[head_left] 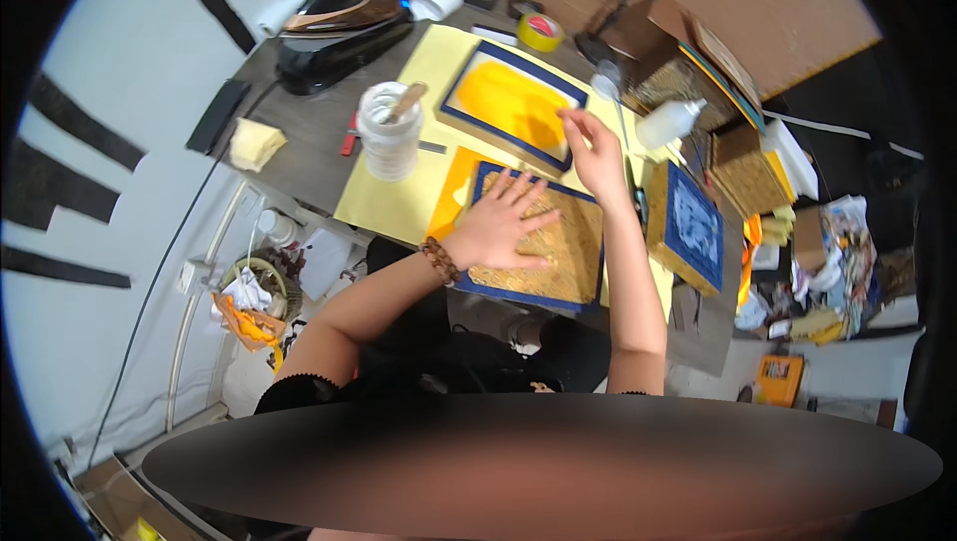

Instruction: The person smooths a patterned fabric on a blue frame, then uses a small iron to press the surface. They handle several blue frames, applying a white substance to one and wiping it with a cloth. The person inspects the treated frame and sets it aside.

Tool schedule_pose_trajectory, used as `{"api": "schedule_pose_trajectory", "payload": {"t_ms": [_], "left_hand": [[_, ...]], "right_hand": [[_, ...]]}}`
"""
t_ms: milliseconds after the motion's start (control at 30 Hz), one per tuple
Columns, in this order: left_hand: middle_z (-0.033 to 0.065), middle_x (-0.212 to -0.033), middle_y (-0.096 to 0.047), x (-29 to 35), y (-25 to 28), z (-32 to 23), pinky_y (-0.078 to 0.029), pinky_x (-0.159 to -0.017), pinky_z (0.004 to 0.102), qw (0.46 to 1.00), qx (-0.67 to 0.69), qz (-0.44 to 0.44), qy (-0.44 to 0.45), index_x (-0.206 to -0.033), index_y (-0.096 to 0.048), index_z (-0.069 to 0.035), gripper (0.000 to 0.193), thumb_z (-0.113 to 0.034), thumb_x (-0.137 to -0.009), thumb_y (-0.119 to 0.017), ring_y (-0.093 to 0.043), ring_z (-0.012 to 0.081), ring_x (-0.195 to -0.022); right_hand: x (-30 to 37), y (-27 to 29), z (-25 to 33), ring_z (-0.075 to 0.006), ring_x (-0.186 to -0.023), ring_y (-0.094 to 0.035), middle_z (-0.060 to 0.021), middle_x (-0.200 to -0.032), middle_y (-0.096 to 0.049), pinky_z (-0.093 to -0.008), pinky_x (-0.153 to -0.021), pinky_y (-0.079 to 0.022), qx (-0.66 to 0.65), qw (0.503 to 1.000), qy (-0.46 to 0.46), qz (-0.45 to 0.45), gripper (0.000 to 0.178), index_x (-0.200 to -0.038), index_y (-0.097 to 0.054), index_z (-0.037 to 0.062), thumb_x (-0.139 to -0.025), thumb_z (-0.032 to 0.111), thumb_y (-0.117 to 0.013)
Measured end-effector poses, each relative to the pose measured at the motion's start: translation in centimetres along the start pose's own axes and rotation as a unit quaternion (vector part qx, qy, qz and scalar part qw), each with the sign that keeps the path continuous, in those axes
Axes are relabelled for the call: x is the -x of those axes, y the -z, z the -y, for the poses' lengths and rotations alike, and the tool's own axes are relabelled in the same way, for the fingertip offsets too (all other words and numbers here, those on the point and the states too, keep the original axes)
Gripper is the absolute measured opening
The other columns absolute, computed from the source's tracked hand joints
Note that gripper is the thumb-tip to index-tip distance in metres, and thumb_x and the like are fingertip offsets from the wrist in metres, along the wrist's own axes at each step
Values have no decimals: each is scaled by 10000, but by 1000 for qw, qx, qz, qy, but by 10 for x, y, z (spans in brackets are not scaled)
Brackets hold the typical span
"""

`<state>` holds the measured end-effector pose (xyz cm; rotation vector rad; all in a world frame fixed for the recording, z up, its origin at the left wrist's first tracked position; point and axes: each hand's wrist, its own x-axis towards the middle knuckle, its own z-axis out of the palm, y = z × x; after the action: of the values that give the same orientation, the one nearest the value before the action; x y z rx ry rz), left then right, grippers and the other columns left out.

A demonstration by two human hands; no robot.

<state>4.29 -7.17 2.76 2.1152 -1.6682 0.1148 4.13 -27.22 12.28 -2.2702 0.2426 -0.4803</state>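
My left hand [510,222] lies flat with spread fingers on a gold patterned panel [568,252] edged in dark blue, at the table's near side. Just beyond it stands a shallow box [488,137] with a blue rim, its pale inside partly covered in bright yellow. My right hand [596,147] is raised by the box's right edge. Its fingertips are drawn together, and whatever they may hold is too small to make out. Left of the box is a white jar [389,147] with a wooden stick [407,100] in it.
Yellow paper [384,204] covers part of the dark table. A black iron [344,37] stands at the back left, near a folded cloth [256,144] and yellow tape [539,32]. On the right are a blue-topped box [693,222], a squeeze bottle [670,124] and stacked boards [713,72].
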Motion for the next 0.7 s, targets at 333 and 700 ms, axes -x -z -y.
{"api": "schedule_pose_trajectory", "payload": {"t_ms": [333, 700], "left_hand": [[326, -1570, -363, 42, -2, 8, -180, -1242, 560, 950, 84, -170, 249, -1466, -415, 112, 729, -332, -955, -687, -240, 492, -1514], [334, -1625, -225, 44, -16, 2, -93, -1260, 547, 938, 197, -129, 253, -1583, -180, 66, 958, -340, -919, -739, -133, 481, -1546]], "right_hand": [[210, 18, -78, -405, -1124, -547, -249, -1168, -584, -452, -1001, -450, 172, 961, -141, -162, 447, -1229, -642, -93, -957, 260, -682], [216, 3, -79, -372, -1105, -523, -214, -1131, -559, -434, -995, -438, 71, 967, -166, -181, 403, -1184, -674, -55, -967, 285, -660]]}}
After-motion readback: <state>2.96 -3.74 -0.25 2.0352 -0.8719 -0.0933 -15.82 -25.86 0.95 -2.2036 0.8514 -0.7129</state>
